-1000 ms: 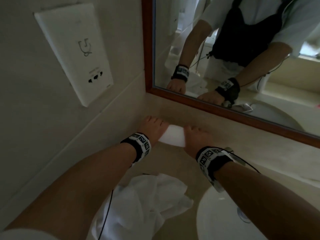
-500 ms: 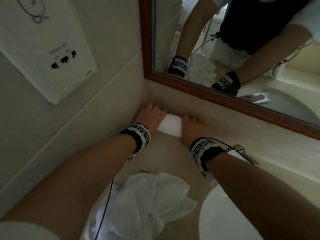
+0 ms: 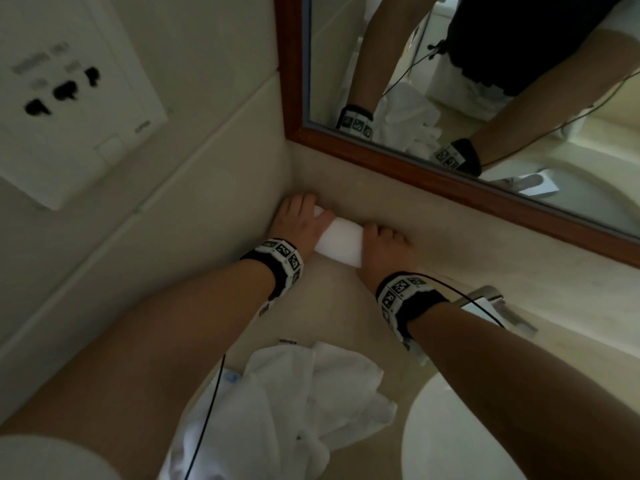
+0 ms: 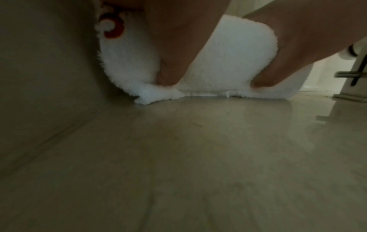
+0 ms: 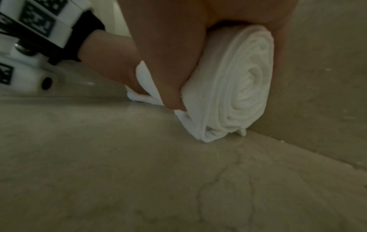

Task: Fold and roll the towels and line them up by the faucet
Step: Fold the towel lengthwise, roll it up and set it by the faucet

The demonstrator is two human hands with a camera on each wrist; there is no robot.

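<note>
A white rolled towel (image 3: 341, 242) lies on the beige counter in the back left corner, against the wall under the mirror. My left hand (image 3: 298, 220) grips its left end, thumb pressed into the terry (image 4: 224, 62). My right hand (image 3: 382, 245) grips the right end, thumb in front and fingers over the top; the spiral end of the roll (image 5: 246, 87) shows in the right wrist view. A loose heap of white towels (image 3: 294, 410) lies on the counter in front, under my left forearm. The faucet (image 3: 498, 306) stands to the right, partly hidden by my right wrist.
The white basin (image 3: 450, 441) sits at the lower right. A wood-framed mirror (image 3: 433, 174) runs along the back wall. A white socket panel (image 3: 69, 109) hangs on the left wall. Bare counter (image 3: 536, 271) stretches right of the roll along the back wall.
Both hands have pushed the rolled towel further back into the corner against the wall. The head view has tilted down and closer.
</note>
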